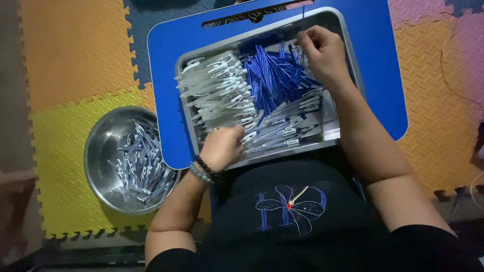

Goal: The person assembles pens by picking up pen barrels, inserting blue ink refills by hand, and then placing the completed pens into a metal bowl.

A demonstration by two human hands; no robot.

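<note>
Metal tray (pixel 348 45) of pen parts sits on blue lap table (pixel 166 90) over foam floor mats (pixel 75 55).

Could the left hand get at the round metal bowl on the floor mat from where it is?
Probably yes: the left hand rests at the tray's near edge, and the bowl lies open beside that arm.
</note>
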